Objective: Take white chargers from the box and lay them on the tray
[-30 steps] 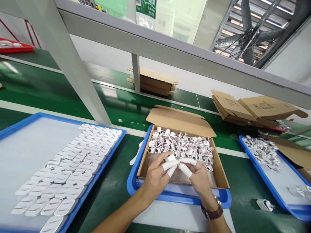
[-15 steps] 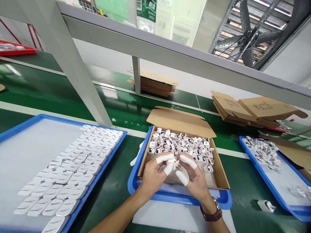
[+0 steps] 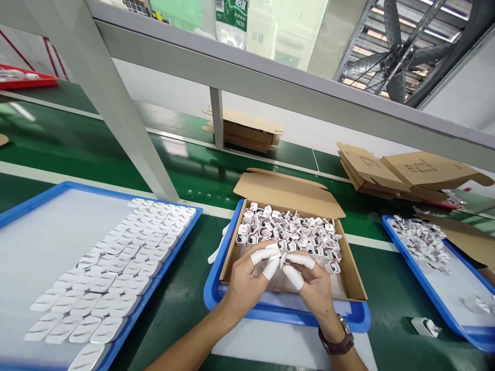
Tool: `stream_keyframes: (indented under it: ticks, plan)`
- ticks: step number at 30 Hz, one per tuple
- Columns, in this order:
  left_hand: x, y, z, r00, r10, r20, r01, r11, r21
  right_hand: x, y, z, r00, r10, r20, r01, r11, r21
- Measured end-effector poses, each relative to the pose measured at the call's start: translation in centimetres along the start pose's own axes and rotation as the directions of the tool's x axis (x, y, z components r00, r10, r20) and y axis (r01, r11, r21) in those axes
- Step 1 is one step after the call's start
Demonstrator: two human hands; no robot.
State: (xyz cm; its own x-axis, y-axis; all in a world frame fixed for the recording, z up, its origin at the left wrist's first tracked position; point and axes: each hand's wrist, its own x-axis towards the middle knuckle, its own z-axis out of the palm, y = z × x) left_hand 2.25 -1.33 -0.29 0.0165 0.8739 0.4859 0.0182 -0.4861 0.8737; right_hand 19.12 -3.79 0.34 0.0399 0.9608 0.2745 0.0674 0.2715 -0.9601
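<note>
White finger cots cover the thumb and forefinger of my left hand (image 3: 249,281) and my right hand (image 3: 311,283). Both hands meet over the front of an open cardboard box (image 3: 353,270). Between their fingertips is a small white plastic piece (image 3: 283,259), mostly hidden by the fingers; its exact kind I cannot make out. My left thumb and forefinger are pinched on it, and my right fingers close on its other side. Behind them, the box holds many white plastic housings (image 3: 290,229) with red and dark wires. A blue tray (image 3: 263,312) lies under the box.
To the left, a blue tray (image 3: 65,188) carries rows of white rounded pieces (image 3: 110,283). Another blue tray (image 3: 436,309) at right holds more wired parts (image 3: 419,242). One white housing (image 3: 425,326) lies on the green table. A grey frame post (image 3: 127,108) slants down at left.
My right hand's fingers have closed in from a wider spread and now meet the small white piece at my left fingertips. The trays and box stay in place.
</note>
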Motion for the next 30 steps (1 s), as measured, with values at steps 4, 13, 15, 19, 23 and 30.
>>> stream_keyframes:
  ticks: [4,13,15,19,23,30]
  plan:
    - [-0.1,0.0,0.0,0.996,0.080,0.023,-0.082,0.995,0.056,0.0,-0.1,0.0,0.985,-0.170,-0.027,0.165,0.978,-0.128]
    - [0.8,0.3,-0.4,0.941,-0.303,0.148,0.326,0.930,-0.172,0.4,-0.2,-0.7,0.740,-0.594,0.315,0.670,0.617,-0.413]
    - [1.2,0.7,-0.7,0.901,-0.380,0.210,0.425,0.873,-0.238,0.6,-0.3,-0.7,0.734,-0.595,0.327,0.676,0.599,-0.428]
    - [1.8,1.0,-1.2,0.838,-0.468,0.282,0.542,0.776,-0.323,0.9,-0.5,-0.9,0.727,-0.600,0.333,0.680,0.567,-0.464]
    - [1.8,0.8,-1.1,0.823,-0.483,0.297,0.566,0.741,-0.362,0.8,-0.3,-1.3,0.738,-0.581,0.343,0.670,0.567,-0.479]
    - [1.3,0.0,-1.1,0.876,-0.391,0.282,0.458,0.858,-0.234,0.6,0.2,-1.5,0.748,-0.541,0.384,0.662,0.565,-0.493]
